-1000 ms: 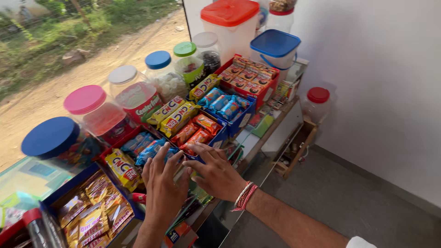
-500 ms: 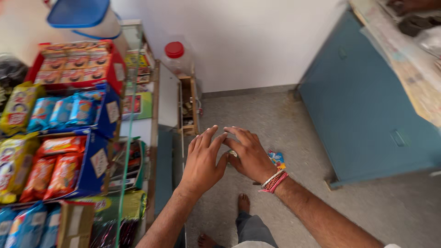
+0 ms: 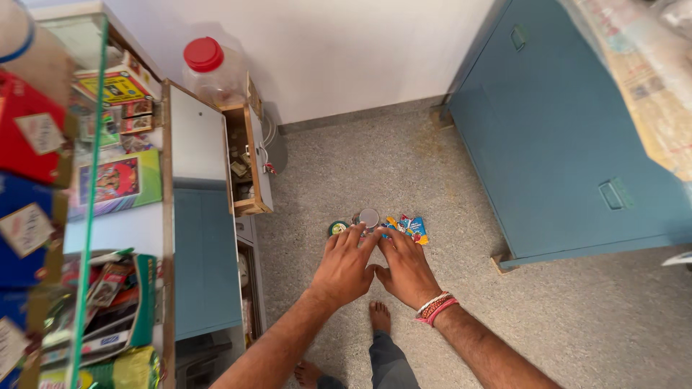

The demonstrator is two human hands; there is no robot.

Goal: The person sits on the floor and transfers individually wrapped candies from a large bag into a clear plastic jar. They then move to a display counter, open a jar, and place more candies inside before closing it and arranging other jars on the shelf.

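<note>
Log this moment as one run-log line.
left hand: open, fingers spread, holding nothing | right hand: open, beside it | beyond fingertips: small packets on floor | open drawer to the left

Clear plastic jar (image 3: 216, 75) with red lid (image 3: 203, 53) is standing on the counter top by the white wall (image 3: 346, 50). Open wooden drawer (image 3: 247, 162) is jutting out beside it, holding small odds and ends. Green flat box (image 3: 119, 181) is lying behind the glass pane (image 3: 90, 194). Red carton (image 3: 32, 130) is sitting at the left edge. Blue metal cabinet (image 3: 569, 158) is standing on the speckled floor (image 3: 577, 324) at right, newspaper-covered stack (image 3: 641, 79) lying on top.
</note>
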